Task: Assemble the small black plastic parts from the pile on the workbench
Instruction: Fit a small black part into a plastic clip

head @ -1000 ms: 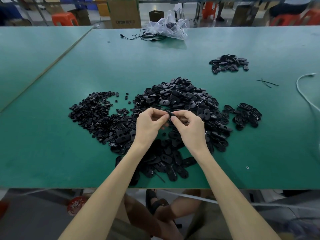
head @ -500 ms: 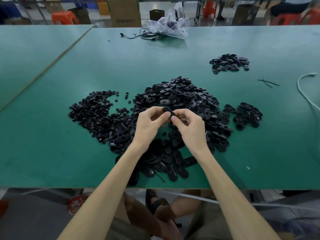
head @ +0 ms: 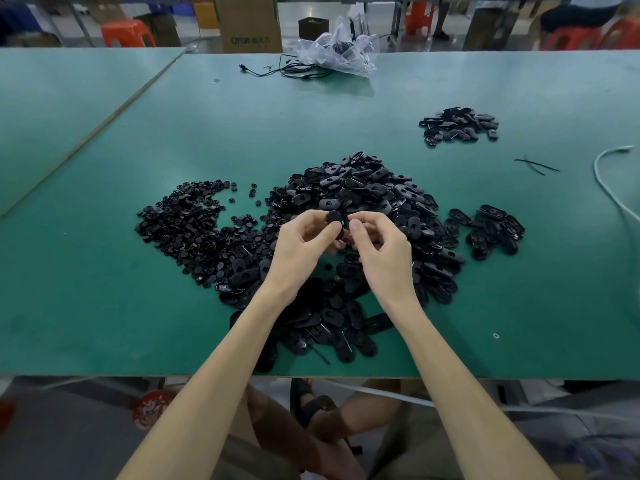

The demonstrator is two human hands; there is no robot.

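Step in hand: the left hand [head: 304, 244] pinches one black part [head: 335, 220] between thumb and forefinger, raised just above the main pile [head: 363, 195].
Left fingers: clamped on the part, thumb under, forefinger over its top edge.
Right hand [head: 384, 251]: curled, its fingers [head: 355, 225] just beside the part at its 3 o'clock. I cannot tell whether they touch it or pinch a smaller piece of their own.
Where the part is: in the air between both hands, over the near middle of the worktop [head: 104, 306].
Likely done: a small far pile [head: 459, 124] lies at 1 o'clock from the hands, well apart from the rest. It looks like set-aside finished pieces, though that is a judgement.
Uncertain: a side cluster [head: 491, 226] at 3 o'clock, near the main pile; sorted or finished, I cannot tell.
Left to do: nearly everything. The main pile of oval shells spreads from 12 o'clock to 6 o'clock around the hands, and a wide scatter of round pieces [head: 187, 223] lies at 9 o'clock.
Progress: early, judged by how small the far pile is against the stock.
This part: whether it is already joined is hidden by the fingers.
Other things: a plastic bag [head: 336, 50] at 12 o'clock on the far edge; a white cord [head: 609, 188] at 2 o'clock.
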